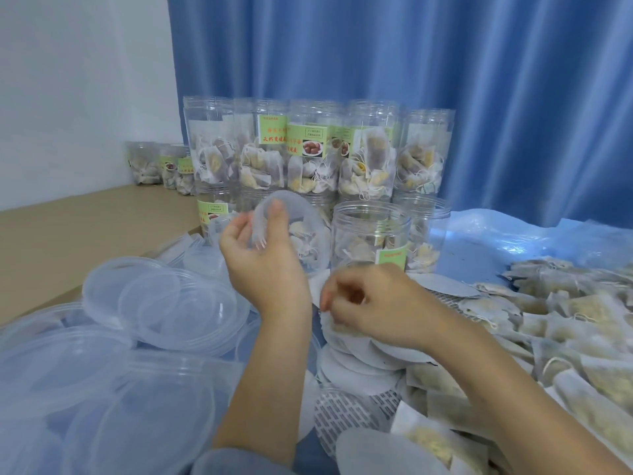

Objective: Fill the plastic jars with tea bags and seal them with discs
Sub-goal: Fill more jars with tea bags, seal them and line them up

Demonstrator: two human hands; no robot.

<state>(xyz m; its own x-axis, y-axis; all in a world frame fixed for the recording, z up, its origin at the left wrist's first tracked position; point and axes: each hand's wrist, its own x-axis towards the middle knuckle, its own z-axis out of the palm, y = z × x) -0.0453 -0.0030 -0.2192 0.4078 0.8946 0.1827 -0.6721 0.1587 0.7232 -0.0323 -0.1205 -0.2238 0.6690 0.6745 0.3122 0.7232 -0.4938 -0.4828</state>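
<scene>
Discs (356,368) piled white at the near edge, right hand (373,303) on top pinching one loose | open jar (371,234) stands just beyond — right hand nearer it | left hand (263,258) raised, fingers curled round a clear lid (294,221) | tea bags (565,330) heaped to the right — clear lids (164,303) left.

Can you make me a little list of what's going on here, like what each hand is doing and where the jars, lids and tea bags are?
left hand: holds up a clear lid
right hand: picks at the white discs
open jar: just behind the hands, tea bags inside
filled jars: stacked before the blue curtain
loose lids: piled on the left
loose tea bags: heaped on the right
</scene>
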